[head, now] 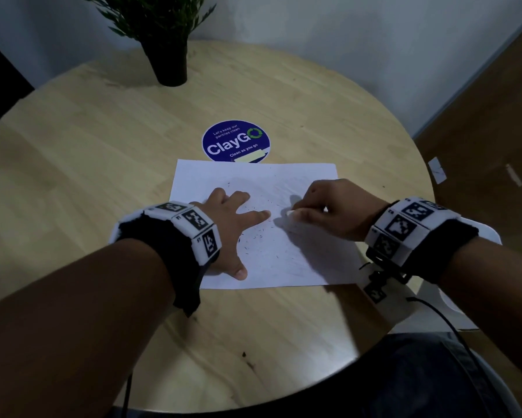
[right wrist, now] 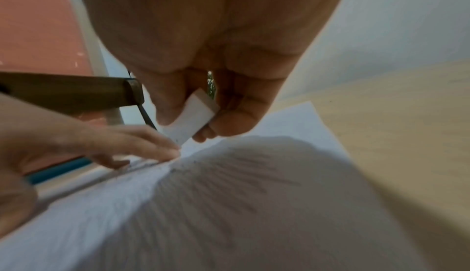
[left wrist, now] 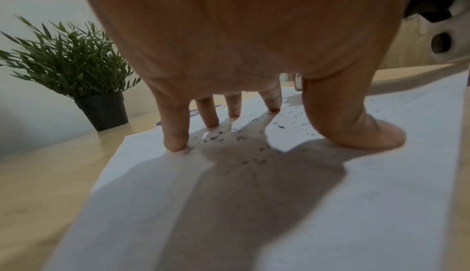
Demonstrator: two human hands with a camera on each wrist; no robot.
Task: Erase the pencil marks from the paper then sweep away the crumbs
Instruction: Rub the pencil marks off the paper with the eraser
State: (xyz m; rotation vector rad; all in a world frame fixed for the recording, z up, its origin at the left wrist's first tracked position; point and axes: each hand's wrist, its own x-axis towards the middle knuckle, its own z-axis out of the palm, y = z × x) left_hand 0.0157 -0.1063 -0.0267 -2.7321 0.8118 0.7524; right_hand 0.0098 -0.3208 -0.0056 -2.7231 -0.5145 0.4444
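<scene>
A white sheet of paper [head: 253, 176] lies on the round wooden table [head: 102, 146], with faint pencil strokes and dark eraser crumbs [head: 259, 233] scattered over its middle. My left hand [head: 232, 218] rests flat on the sheet's left part, fingers spread and straight, fingertips [left wrist: 175, 144] pressing the paper [left wrist: 381, 195] among the crumbs [left wrist: 216, 137]. My right hand [head: 323, 209] pinches a white eraser [right wrist: 189, 121] between thumb and fingers, its lower end on the paper [right wrist: 229, 205] close to my left index fingertip [right wrist: 167, 150]. In the head view only the eraser's tip [head: 289, 213] shows.
A small potted plant [head: 166, 40] in a black pot stands at the table's far edge. A round blue sticker [head: 235, 140] lies just beyond the paper. A cable [head: 452, 327] hangs from my right wrist over the near right table edge.
</scene>
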